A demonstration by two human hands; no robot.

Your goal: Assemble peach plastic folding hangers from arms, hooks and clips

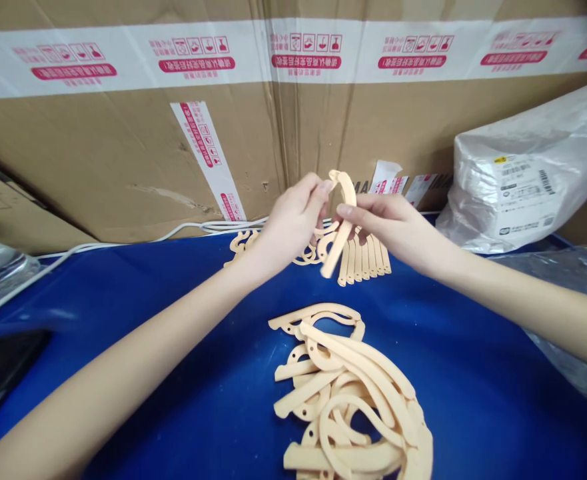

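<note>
Both hands are raised over a blue table, pinching one cream, hook-shaped flat rubber strip. My left hand grips its curved upper end with thumb and fingers. My right hand holds the strip's middle from the right side. Close to me lies a loose pile of the same cream strips. Behind the hands, a neater row of such strips rests on the table.
Large cardboard boxes with white and red tape wall off the back. A plastic-wrapped parcel with a label sits at the right. A white cable runs along the table's rear edge. A dark object lies at the left.
</note>
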